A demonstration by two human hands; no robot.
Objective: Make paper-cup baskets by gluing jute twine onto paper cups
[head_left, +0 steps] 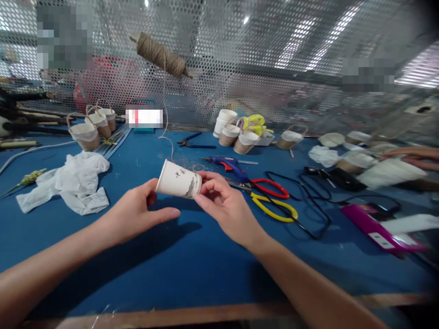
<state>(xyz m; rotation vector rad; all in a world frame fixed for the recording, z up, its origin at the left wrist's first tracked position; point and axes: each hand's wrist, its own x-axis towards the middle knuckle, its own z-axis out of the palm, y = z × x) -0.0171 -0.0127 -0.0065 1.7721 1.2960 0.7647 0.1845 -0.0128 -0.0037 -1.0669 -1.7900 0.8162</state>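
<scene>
A white paper cup (178, 179) lies on its side in the air above the blue table (192, 269), mouth to the left, base to the right. My left hand (140, 212) grips its rim end with thumb and fingers. My right hand (222, 203) pinches the base end, where a thin brown twine runs up to a twine spool (160, 55) hung on the mesh wall. Both hands are closed on the cup.
A blue glue gun (229, 164), red-and-yellow scissors (270, 198) and black cables (308, 201) lie right of my hands. Crumpled white plastic (72, 183) is at left. Twine-wrapped cups (89, 132) and more cups (240, 135) stand at the back. Another person's hand (416, 157) is at far right.
</scene>
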